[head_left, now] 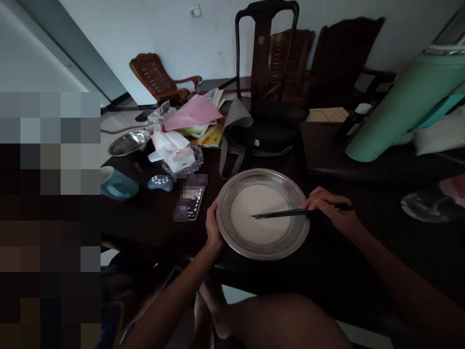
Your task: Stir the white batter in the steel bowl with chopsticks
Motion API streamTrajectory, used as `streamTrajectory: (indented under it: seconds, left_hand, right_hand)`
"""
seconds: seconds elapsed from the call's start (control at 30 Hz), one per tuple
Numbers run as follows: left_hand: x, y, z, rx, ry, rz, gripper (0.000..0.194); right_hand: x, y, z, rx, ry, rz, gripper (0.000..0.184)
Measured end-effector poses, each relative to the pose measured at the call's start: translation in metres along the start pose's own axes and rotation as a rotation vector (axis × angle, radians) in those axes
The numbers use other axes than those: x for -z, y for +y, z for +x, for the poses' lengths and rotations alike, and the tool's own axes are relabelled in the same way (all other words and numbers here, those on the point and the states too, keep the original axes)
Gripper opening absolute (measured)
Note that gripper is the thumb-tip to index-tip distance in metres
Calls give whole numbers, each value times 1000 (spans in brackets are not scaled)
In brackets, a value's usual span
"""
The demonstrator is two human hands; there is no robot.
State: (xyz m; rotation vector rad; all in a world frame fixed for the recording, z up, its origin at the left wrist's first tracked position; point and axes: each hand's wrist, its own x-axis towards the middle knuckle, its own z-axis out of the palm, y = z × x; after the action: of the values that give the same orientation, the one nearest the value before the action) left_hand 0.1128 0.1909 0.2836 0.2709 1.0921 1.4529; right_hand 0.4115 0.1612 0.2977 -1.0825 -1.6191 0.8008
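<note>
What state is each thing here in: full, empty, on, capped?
Front bowl, part full of white liquid
Chopsticks, in right hand
Left hand, at front bowl's side
Phone, screen lit
Back bowl, upright, looks empty
Bottle, capped
Mug, contents hidden

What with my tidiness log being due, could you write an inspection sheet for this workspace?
Surface: dark table; too dim to judge for spills.
Job's things: larger steel bowl with whitish liquid; black chopsticks, tips at the liquid.
Clutter: phone, blue mug, smaller steel bowl, tissue pack, papers, gray bag, green flask.
Grippers: left hand on the larger bowl's rim; right hand holding the chopsticks.
Cables: pale cord-like strand behind the smaller bowl; cannot tell what it is.
Surroundings: wooden chairs; white wall; bare leg close below the table edge.
</note>
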Motion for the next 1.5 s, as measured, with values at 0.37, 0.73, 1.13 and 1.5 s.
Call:
streamTrajectory:
  seconds: [0.37,0.73,1.13,1.5]
  left_hand:
    - [-2,3,-2,4,-16,-2,16]
    - [1,0,-1,8,-26,21,18]
    - [3,0,-1,4,-31,38,19]
    - [0,1,-3,21,-32,14,19]
  right_hand:
    - [1,0,0,-23,-7,-40,23]
    - [1,2,0,-16,40,-39,25]
    - [0,0,0,-30,80,19,30]
    - [0,2,-1,-33,53,51,32]
